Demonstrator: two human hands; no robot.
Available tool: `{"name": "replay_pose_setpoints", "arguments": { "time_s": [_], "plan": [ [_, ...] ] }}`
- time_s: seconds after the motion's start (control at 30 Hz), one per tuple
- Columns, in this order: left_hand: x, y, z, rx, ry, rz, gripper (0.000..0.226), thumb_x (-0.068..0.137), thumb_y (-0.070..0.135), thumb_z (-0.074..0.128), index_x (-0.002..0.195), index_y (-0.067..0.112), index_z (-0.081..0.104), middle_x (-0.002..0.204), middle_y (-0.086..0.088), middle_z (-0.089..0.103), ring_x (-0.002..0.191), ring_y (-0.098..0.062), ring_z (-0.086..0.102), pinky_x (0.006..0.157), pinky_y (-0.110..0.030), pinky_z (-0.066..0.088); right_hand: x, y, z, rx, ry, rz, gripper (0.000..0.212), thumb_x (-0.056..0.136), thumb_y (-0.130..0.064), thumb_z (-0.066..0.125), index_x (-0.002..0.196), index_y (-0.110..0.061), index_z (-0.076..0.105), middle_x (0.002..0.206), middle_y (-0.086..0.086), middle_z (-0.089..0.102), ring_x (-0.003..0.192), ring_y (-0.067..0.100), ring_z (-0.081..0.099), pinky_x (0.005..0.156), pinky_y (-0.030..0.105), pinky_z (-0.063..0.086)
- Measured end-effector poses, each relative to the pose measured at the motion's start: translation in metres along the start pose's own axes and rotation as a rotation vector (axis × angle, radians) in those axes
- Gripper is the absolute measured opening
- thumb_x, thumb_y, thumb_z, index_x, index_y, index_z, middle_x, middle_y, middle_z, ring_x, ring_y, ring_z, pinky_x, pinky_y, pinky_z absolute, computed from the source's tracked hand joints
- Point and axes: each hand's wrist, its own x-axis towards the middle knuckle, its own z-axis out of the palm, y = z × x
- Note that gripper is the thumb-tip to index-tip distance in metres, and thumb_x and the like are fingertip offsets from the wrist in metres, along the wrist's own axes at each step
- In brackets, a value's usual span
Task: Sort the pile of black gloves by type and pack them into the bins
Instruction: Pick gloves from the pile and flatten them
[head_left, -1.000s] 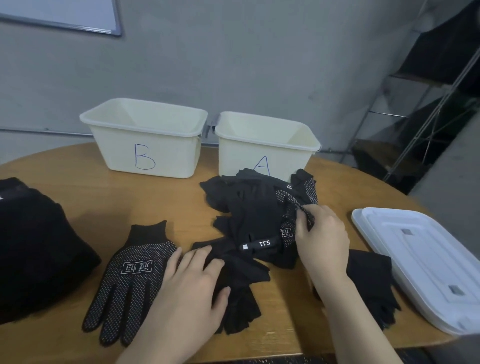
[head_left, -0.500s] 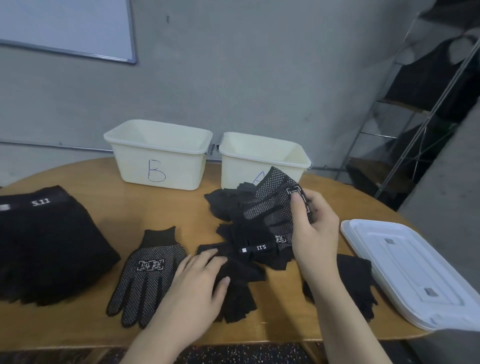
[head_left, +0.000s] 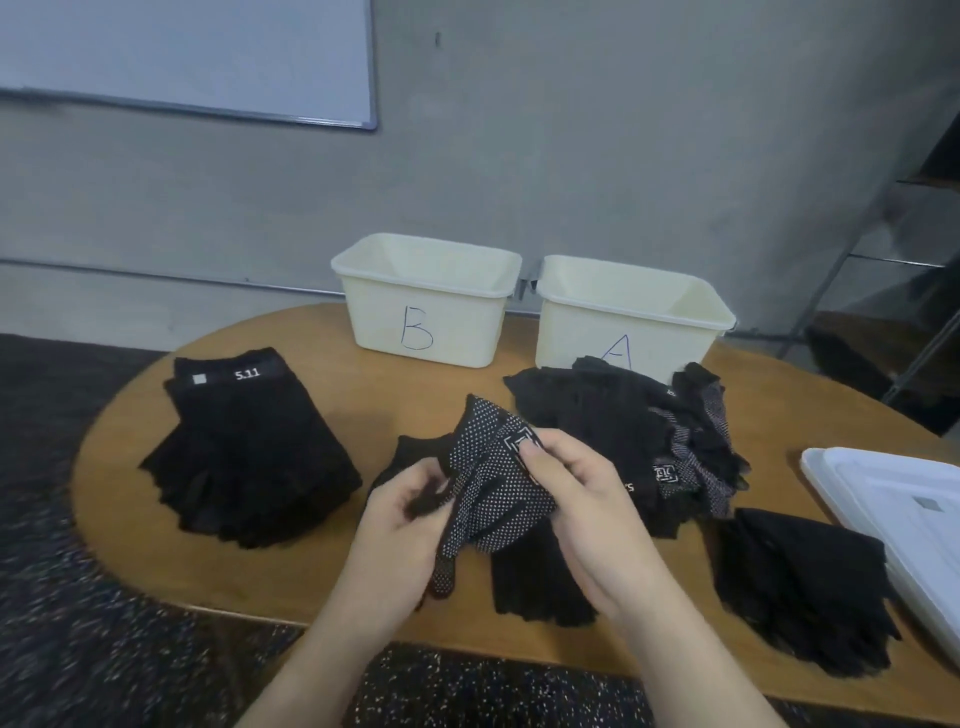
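A black glove with white grip dots (head_left: 493, 483) hangs above the table's front middle, held by both hands. My right hand (head_left: 571, 499) pinches it at the white logo, my left hand (head_left: 410, 509) grips its dark cuff. Under it lies another dotted glove, mostly hidden. The mixed pile of black gloves (head_left: 634, 426) sits in front of bin A (head_left: 634, 317). Bin B (head_left: 426, 301) stands to its left; nothing shows inside either cream bin. A stack of plain black 5.11 gloves (head_left: 244, 447) lies at the left, and a plain black glove (head_left: 540, 577) lies under my right wrist.
More black gloves (head_left: 800, 582) lie at the front right beside a white plastic lid (head_left: 904, 509). The round wooden table (head_left: 135, 499) ends close to me, with dark speckled floor below. A metal rack (head_left: 893, 291) stands at the right, a whiteboard on the wall.
My right hand carried the dotted glove from the pile leftward to the table's front middle. My left hand left the table's gloves and took hold of its cuff. The camera tilted and shifted.
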Motion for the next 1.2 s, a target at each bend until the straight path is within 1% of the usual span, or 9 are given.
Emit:
{"name": "replay_pose_setpoints", "arguments": {
  "time_s": [0.13,0.23,0.33,0.47,0.57,0.73,0.97,1.1,1.2],
  "plan": [
    [0.004,-0.005,-0.013,0.017,0.042,0.072,0.020,0.103,0.012,0.055,0.098,0.010,0.074,0.096,-0.007,0.078,0.094,-0.025,0.075,0.083,-0.043,0.062,0.012,-0.003,-0.003,0.041,-0.072,0.112,0.038,0.099,-0.044,0.053,0.087,-0.020,0.081,0.092,0.001,0.077,0.093,0.022,0.071,0.098,0.049,0.049],
    [0.005,-0.008,-0.021,0.059,0.037,0.143,0.028,0.099,0.029,0.064,0.081,0.007,0.063,0.078,-0.017,0.065,0.072,-0.027,0.063,0.068,-0.045,0.050,0.018,-0.003,-0.006,0.002,-0.184,0.194,0.050,0.094,-0.064,0.054,0.100,-0.021,0.080,0.102,0.004,0.077,0.095,0.024,0.069,0.099,0.050,0.052],
    [0.008,-0.012,-0.027,0.058,0.054,0.150,0.057,0.086,0.045,0.078,0.076,-0.003,0.050,0.075,-0.030,0.048,0.070,-0.023,0.050,0.068,-0.041,0.043,0.016,0.000,-0.002,-0.256,-0.307,0.141,0.028,0.101,-0.040,0.061,0.105,-0.019,0.078,0.104,0.009,0.077,0.103,0.032,0.071,0.099,0.052,0.054],
    [0.008,-0.007,-0.031,-0.080,0.088,0.091,0.063,0.071,0.051,0.080,0.078,-0.006,0.055,0.073,-0.022,0.057,0.076,-0.029,0.056,0.074,-0.045,0.048,0.014,0.000,0.008,-0.338,-0.358,0.137,0.022,0.102,-0.019,0.061,0.088,-0.021,0.078,0.089,0.002,0.078,0.082,0.016,0.070,0.078,0.034,0.053],
    [0.007,-0.006,-0.036,-0.230,0.081,-0.021,0.050,0.089,0.050,0.072,0.096,0.001,0.073,0.103,-0.021,0.075,0.101,-0.037,0.071,0.095,-0.056,0.055,0.017,0.003,0.011,-0.289,-0.337,0.133,0.026,0.102,-0.015,0.059,0.085,-0.018,0.079,0.088,0.007,0.078,0.081,0.018,0.071,0.073,0.029,0.053],
    [0.006,-0.003,-0.042,-0.385,0.020,-0.148,0.044,0.104,0.037,0.049,0.126,0.006,0.070,0.125,-0.015,0.072,0.120,-0.030,0.068,0.104,-0.045,0.049,0.021,0.009,0.012,-0.079,-0.243,0.102,0.018,0.100,-0.010,0.061,0.095,-0.010,0.078,0.083,0.008,0.074,0.072,0.016,0.066,0.061,0.022,0.049],
    [0.007,-0.007,-0.044,-0.438,0.010,-0.160,0.040,0.110,0.025,0.041,0.128,0.000,0.067,0.128,-0.017,0.071,0.123,-0.030,0.066,0.108,-0.043,0.044,0.024,0.010,0.009,-0.125,-0.169,0.030,0.019,0.100,-0.011,0.060,0.108,-0.014,0.077,0.102,0.006,0.079,0.093,0.019,0.074,0.076,0.026,0.053],
    [0.006,-0.008,-0.044,-0.320,0.034,-0.105,0.036,0.109,0.020,0.043,0.118,0.004,0.074,0.120,-0.014,0.075,0.117,-0.027,0.070,0.102,-0.042,0.049,0.022,0.009,0.002,-0.219,-0.245,0.022,0.019,0.099,-0.006,0.061,0.104,-0.013,0.078,0.104,0.003,0.079,0.101,0.020,0.074,0.091,0.035,0.057],
    [0.005,-0.007,-0.043,-0.128,0.044,-0.038,0.035,0.107,0.026,0.046,0.110,0.011,0.078,0.111,-0.008,0.078,0.109,-0.024,0.073,0.097,-0.044,0.056,0.018,0.008,0.002,-0.293,-0.306,0.009,0.015,0.098,-0.014,0.065,0.094,-0.007,0.078,0.094,0.003,0.079,0.091,0.015,0.073,0.083,0.029,0.057]
  ]
}}
